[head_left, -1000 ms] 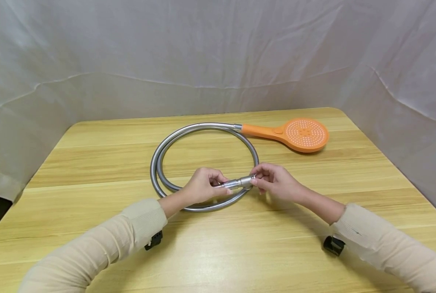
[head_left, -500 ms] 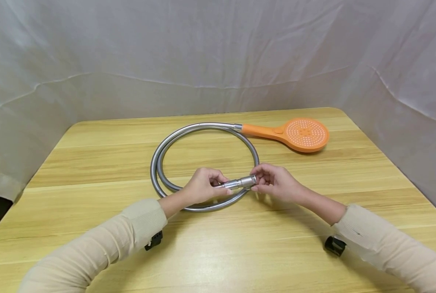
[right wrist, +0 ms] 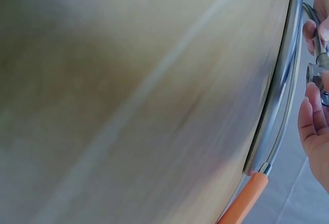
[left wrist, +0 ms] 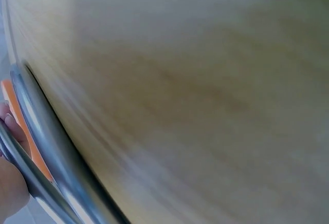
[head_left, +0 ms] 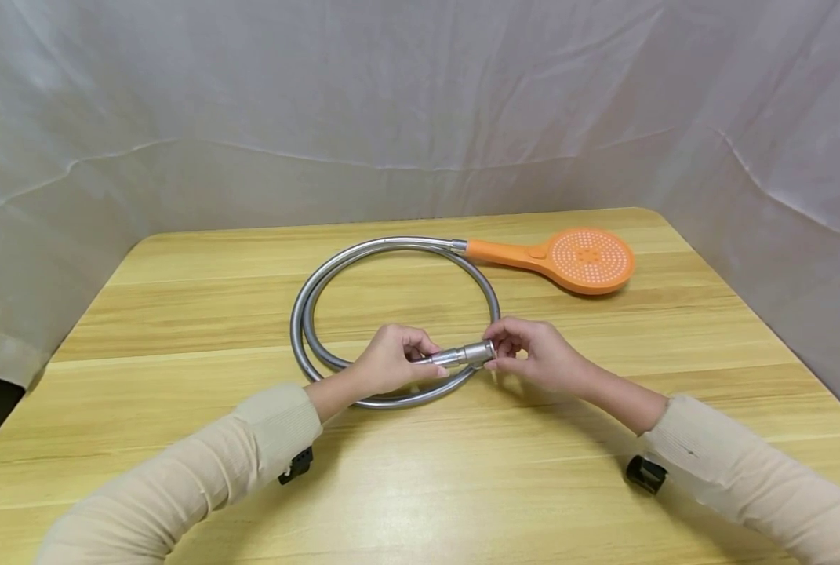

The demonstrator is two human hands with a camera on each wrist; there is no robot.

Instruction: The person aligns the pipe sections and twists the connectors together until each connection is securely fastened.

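Note:
In the head view my left hand (head_left: 386, 361) grips the end nut (head_left: 444, 358) of a silver metal shower hose (head_left: 298, 314) between thumb and fingers. A short, thick metal fitting (head_left: 476, 352) sits in line with that nut. The thumb and fingertips of my right hand (head_left: 541, 353) pinch the fitting at its outer end. In the right wrist view the fitting (right wrist: 312, 73) shows a side opening, and a threaded end (right wrist: 325, 99) lies close to the right fingers. An orange shower head (head_left: 589, 261) lies beyond the hands, its handle joined to the hose's other end.
The hose lies coiled in a loop on the wood-grain table (head_left: 236, 486), under and behind both hands. A pale cloth (head_left: 420, 102) hangs around the table's back and sides. Black wrist devices (head_left: 647, 474) sit below the sleeves.
My right thumb has slid from the fitting's face to the lower edge of its end, uncovering more of it. The left hand, hose and shower head stay in place.

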